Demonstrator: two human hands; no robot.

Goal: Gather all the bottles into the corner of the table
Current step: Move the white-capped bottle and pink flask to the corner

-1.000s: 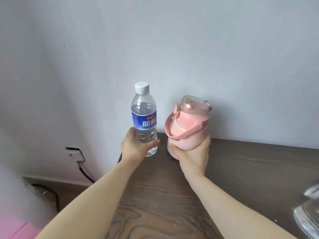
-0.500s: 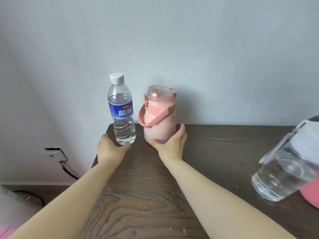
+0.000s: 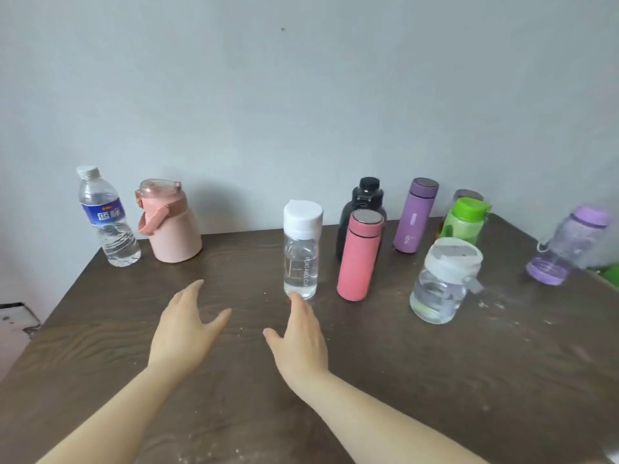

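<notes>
A clear water bottle with a blue label (image 3: 108, 219) and a pink jug with a strap (image 3: 169, 222) stand in the table's far left corner. My left hand (image 3: 186, 326) and right hand (image 3: 299, 339) hover open over the table's middle, holding nothing. My right fingertips are just short of a clear white-capped bottle (image 3: 301, 249). Further right stand a pink flask (image 3: 358, 259), a black bottle (image 3: 363, 202), a purple flask (image 3: 415, 216), a green bottle (image 3: 465, 219), a clear wide jar-like bottle (image 3: 442, 279) and a blurred lilac bottle (image 3: 566, 246).
The dark wooden table (image 3: 435, 380) meets a grey wall at the back. Its left edge drops off beside the corner bottles; a wall socket (image 3: 13, 316) shows below. Something green (image 3: 611, 269) peeks in at the right edge.
Both hands have let go of the water bottle and pink jug, which now stand in the corner, and drawn back toward the table's middle. The view has swung right, showing several more bottles.
</notes>
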